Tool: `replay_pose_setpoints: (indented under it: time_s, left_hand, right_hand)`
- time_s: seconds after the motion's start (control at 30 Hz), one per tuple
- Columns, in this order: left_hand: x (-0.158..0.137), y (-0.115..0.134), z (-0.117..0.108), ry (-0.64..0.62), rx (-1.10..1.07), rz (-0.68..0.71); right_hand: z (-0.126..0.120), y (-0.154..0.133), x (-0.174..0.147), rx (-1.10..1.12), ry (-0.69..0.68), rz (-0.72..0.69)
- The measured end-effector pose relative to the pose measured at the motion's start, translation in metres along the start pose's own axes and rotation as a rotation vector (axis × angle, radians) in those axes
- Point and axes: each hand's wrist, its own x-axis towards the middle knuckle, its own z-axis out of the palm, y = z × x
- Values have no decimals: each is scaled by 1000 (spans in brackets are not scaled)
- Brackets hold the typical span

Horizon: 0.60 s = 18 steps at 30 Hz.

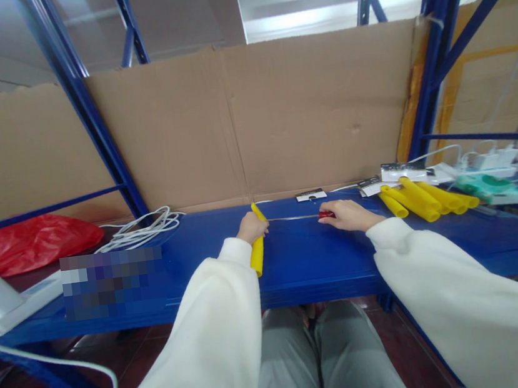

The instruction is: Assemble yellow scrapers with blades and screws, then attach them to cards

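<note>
My left hand is closed around a yellow tube, which lies slanted over the blue tabletop, its lower end pointing toward me. In my right hand is the red handle of a screwdriver. Its long thin metal shaft runs level to the left and reaches the yellow tube beside my left fingers. Whether the tip touches the tube or enters it, I cannot tell. To the right of my right hand lies a pile of several more yellow tubes.
The blue table backs onto a cardboard panel between blue posts. On the left are a red plastic bag, coiled white cable and a white power strip. White-and-black packets and a green item are on the right.
</note>
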Motion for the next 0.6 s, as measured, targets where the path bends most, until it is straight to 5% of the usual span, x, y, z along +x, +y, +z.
replay_pose_setpoints:
  time_s: [0.6]
  left_hand:
    - [-6, 2, -5, -23, 76, 40]
  right_hand:
    - [-2, 0, 0, -95, 54, -48]
